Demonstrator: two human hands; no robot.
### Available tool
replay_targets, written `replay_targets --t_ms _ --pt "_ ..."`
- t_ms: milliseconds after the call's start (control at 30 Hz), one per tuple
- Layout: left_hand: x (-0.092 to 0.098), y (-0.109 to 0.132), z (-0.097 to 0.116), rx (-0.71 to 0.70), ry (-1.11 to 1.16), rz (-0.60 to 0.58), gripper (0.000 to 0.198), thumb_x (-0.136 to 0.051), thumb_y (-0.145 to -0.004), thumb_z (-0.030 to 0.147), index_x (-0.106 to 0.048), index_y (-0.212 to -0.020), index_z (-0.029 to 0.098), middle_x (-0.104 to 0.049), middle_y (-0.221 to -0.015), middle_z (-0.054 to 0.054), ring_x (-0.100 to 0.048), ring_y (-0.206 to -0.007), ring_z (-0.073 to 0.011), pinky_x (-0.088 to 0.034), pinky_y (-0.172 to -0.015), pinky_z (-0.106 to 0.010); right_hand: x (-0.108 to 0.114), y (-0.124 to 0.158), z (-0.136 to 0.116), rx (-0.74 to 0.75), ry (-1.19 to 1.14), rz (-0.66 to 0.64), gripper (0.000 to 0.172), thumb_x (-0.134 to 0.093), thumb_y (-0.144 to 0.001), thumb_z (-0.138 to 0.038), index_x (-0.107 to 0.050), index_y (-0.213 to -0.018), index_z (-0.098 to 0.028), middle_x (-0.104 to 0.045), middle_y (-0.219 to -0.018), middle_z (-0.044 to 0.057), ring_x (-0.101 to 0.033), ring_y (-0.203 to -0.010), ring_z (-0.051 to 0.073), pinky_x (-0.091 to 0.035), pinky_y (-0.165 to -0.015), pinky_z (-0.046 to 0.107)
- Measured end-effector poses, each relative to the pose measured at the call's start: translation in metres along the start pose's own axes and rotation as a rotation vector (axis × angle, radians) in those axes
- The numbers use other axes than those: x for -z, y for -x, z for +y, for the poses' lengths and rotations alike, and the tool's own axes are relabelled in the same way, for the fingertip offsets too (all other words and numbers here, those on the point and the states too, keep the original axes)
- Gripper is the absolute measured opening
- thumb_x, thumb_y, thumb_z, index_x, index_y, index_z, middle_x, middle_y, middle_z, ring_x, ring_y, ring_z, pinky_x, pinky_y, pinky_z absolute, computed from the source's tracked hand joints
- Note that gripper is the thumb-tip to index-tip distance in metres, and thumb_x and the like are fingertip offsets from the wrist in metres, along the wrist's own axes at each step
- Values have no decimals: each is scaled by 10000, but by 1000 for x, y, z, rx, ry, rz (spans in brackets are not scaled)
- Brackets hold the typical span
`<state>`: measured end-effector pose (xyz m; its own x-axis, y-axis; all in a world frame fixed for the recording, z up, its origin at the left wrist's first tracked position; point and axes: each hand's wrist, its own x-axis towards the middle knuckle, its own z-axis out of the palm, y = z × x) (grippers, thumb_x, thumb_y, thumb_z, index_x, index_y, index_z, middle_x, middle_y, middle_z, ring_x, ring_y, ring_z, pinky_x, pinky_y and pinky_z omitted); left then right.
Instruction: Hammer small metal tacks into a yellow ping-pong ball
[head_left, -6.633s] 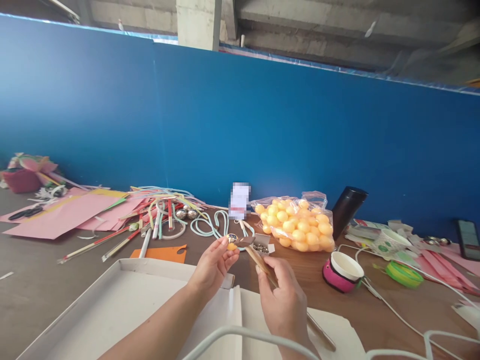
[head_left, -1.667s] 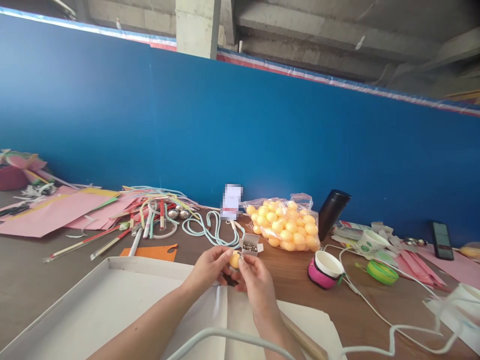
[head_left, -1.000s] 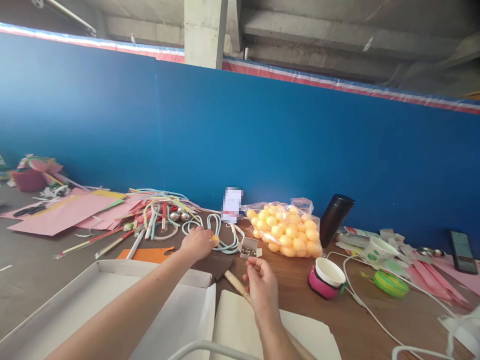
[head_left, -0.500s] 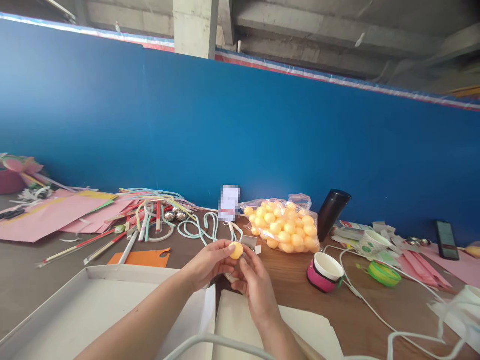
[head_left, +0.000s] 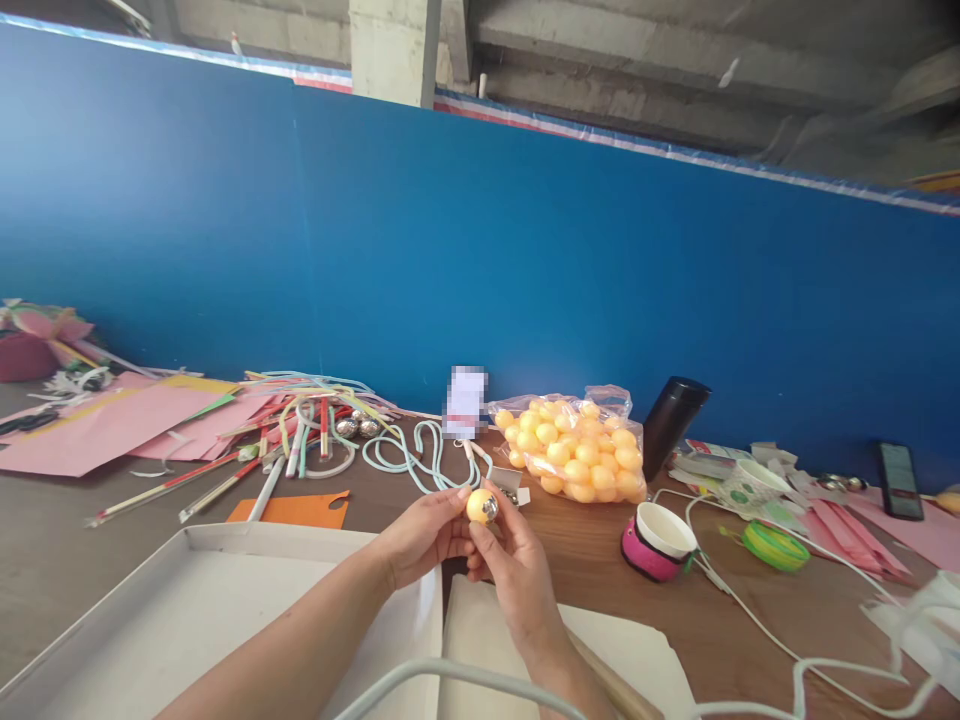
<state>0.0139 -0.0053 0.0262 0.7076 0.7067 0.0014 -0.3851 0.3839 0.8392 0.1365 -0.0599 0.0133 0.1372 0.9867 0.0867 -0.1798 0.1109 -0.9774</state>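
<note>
Between my hands, above the table's front, is an orange ping-pong ball (head_left: 478,506) with a shiny silver patch on its right side. My left hand (head_left: 421,538) pinches it from the left with thumb and fingers. From the right, my right hand (head_left: 517,570) closes on the silver side, its thumb just below the ball. Just behind the hands stands a clear plastic bag (head_left: 574,450) full of similar orange balls. A small whitish piece with something silvery (head_left: 514,492) lies behind my right fingers, partly hidden.
A white shallow box (head_left: 225,580) lies at front left, beside a white board (head_left: 622,640). A phone (head_left: 465,402), black cylinder (head_left: 679,425) and pink-wrapped cup (head_left: 658,540) stand behind. White cable (head_left: 750,625) loops across the right. Pink paper (head_left: 112,425) and coloured tubes lie left.
The ball has turned in my fingers, so a silver patch now shows on its right side. My right thumb has moved lower, and the view has shifted slightly.
</note>
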Motion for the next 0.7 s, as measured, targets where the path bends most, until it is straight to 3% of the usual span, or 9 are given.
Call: replay_targets --t_ms 133,367,533,700 --pt "2 -4 -6 -37 -94 80 333 -493 -804 472 -511 -867 146 -586 -566 -31 -555 -444 -126 -441 -463 -245 0 -1 5 1 68 54 597 -631 -746 -415 -453 -1279 -214 -636 -796 18 -515 -509 98 -496 -452 233" --pt "3 -4 -5 16 -178 145 341 -526 -782 474 -531 -830 137 -576 -550 -17 -543 -433 -92 -440 -456 -198 2 0 3 2 125 17 540 -596 -775 -419 -477 -1257 -208 -653 -963 61 -586 -614 144 -497 -469 240" --pt "5 -3 -2 123 -300 167 437 -509 -754 541 -586 -818 115 -570 -559 -31 -541 -477 -92 -426 -436 -170 -3 3 2 -9 89 45 450 -638 -739 -414 -571 -1125 -193 -666 -775 35 -599 -597 176 -467 -411 231" --pt "13 -10 3 55 -682 453 458 -476 -730 591 -571 -791 147 -594 -657 -38 -528 -483 -119 -427 -412 -220 5 -5 3 10 9 254 376 -685 -686 -426 -596 -945 -168 -627 -767 29 -596 -627 173 -501 -419 231"
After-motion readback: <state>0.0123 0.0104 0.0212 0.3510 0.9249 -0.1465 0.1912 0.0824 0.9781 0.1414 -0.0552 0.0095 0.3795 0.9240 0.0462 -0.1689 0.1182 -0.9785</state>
